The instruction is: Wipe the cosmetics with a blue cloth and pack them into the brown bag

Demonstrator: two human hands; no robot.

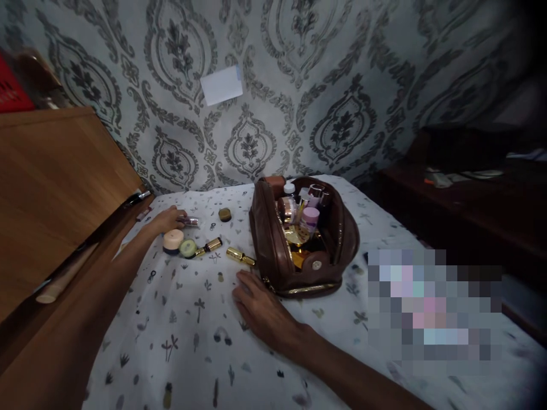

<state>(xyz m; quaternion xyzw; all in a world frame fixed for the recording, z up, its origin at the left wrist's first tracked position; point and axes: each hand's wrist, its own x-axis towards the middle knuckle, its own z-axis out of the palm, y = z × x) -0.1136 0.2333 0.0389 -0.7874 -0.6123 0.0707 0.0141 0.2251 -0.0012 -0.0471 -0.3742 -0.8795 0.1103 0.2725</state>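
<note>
My left hand (171,219) reaches to the far left of the patterned cloth, its fingers closed around one end of a small shiny tube (192,222). Just below it sit a jar with a peach lid (173,239) and a round green container (188,247). Two gold lipsticks (209,246) (240,255) lie on their sides nearby. My right hand (262,310) rests on the cloth with nothing visible in it, fingers extended beside the front left corner of a brown makeup bag (273,245). The bag stands unzipped, with several cosmetics inside, among them a pink-lidded jar (310,217).
A small dark olive pot (224,214) sits left of the bag. Wooden furniture (60,193) borders the left side, and the patterned wall (248,136) rises behind. A blurred-out patch (431,307) covers something at right. Dark furniture (461,210) stands beyond it.
</note>
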